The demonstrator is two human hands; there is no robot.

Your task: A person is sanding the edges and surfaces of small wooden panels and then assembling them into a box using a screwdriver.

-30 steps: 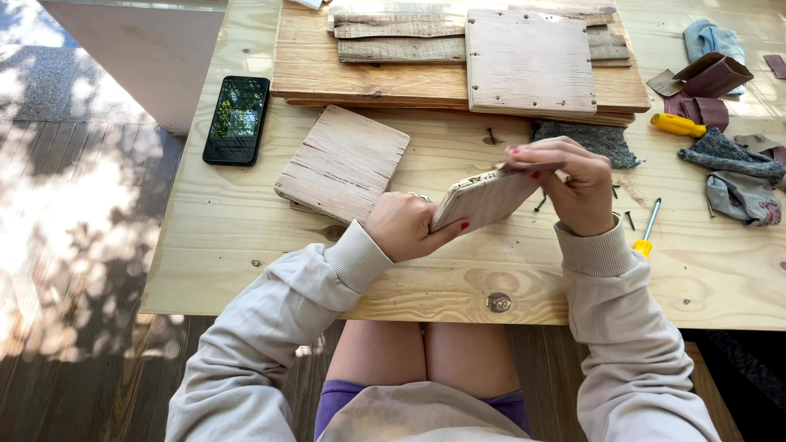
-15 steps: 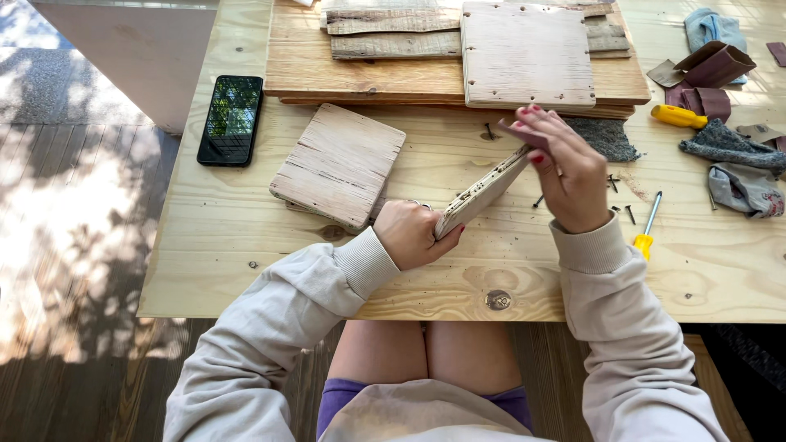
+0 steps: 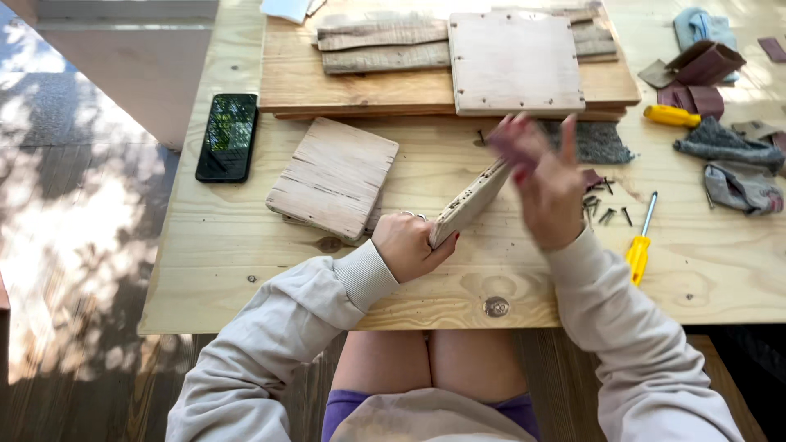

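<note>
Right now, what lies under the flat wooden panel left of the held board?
Under the flat wooden panel, another wood piece's edge peeks out at its lower right, resting on the table. The rest underneath is covered.

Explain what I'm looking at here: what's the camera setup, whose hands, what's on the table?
There is no machine: a person works with two bare hands, and one camera worn on the head looks down at them, so you see sleeves and lap at the bottom.

The left hand grips a small wooden board by its near end, tilted on edge above the wooden table. The right hand is at the board's far end, blurred by motion; it seems to pinch something dark reddish, too blurred to name.

Around them lie another small board, a black phone, a stack of planks with a square panel on top, a yellow screwdriver, loose screws and grey rags.
</note>
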